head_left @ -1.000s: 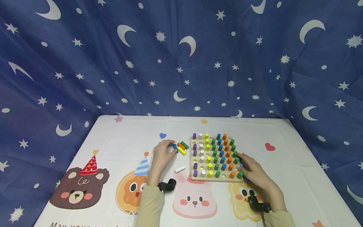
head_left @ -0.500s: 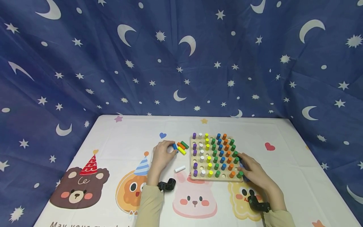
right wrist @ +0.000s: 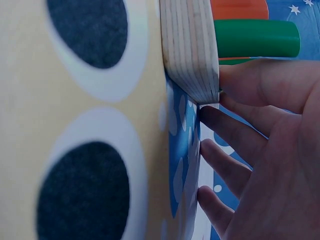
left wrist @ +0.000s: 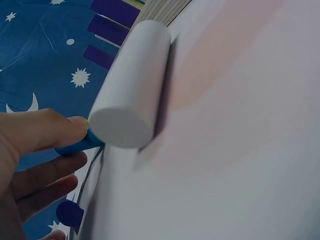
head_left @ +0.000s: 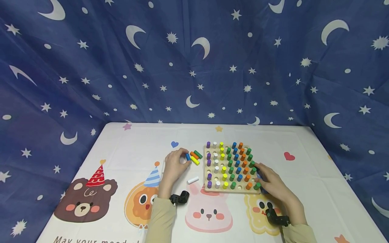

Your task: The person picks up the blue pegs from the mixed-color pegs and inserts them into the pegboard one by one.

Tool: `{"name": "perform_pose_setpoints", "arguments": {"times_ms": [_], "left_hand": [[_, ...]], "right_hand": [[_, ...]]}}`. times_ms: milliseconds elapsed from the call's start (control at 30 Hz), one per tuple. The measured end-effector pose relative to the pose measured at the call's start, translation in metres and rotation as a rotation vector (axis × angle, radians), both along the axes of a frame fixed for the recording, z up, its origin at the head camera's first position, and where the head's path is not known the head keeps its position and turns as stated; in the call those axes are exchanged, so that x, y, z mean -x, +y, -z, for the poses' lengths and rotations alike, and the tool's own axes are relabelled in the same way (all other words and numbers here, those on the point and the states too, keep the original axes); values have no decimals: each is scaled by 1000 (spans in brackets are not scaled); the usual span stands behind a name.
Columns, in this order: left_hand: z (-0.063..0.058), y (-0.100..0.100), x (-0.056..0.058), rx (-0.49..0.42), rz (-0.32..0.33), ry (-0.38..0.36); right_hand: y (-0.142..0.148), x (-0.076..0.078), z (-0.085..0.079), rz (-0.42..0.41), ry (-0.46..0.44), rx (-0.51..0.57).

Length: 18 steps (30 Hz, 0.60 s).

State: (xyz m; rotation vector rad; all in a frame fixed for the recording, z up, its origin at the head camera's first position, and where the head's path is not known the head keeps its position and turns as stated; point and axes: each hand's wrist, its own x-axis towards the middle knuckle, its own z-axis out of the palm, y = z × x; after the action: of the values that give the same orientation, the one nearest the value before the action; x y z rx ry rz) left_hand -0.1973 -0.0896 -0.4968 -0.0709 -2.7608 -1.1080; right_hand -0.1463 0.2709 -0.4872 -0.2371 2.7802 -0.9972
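Observation:
My left hand [head_left: 174, 166] pinches a blue peg [head_left: 187, 157] between thumb and fingers, just left of the loose pegs. In the left wrist view the same blue peg [left wrist: 80, 145] shows partly under the thumb. My right hand [head_left: 273, 180] rests at the right edge of a wooden pegboard [head_left: 222, 189]. Its thumb touches the board near a green peg [right wrist: 257, 38], and the other fingers lie loosely extended beside the edge [right wrist: 190, 50]. Rows of purple, white, yellow, green, blue and orange pegs stand upright in the board, with a few bare holes.
Loose yellow [head_left: 195, 160], orange [head_left: 194, 155] and green [head_left: 198, 154] pegs lie between my left hand and the board. A white peg [head_left: 192, 180] lies nearer the front. Cartoon figures decorate the white tablecloth [head_left: 146, 141]; a blue starry curtain [head_left: 170, 81] hangs behind.
The blue peg has shifted very slightly in my left fingers, and that hand stays beside the loose pegs. My right hand keeps its place at the board.

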Motion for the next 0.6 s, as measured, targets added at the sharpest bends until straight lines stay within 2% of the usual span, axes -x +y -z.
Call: {"name": "perform_pose_setpoints", "arguments": {"times_ms": [267, 600], "left_hand": [[-2, 3, 0, -49, 0, 49], [-5, 11, -3, -38, 11, 60]], "right_hand": [[0, 0, 2, 2, -11, -2], [-1, 0, -2, -1, -9, -3]]}}
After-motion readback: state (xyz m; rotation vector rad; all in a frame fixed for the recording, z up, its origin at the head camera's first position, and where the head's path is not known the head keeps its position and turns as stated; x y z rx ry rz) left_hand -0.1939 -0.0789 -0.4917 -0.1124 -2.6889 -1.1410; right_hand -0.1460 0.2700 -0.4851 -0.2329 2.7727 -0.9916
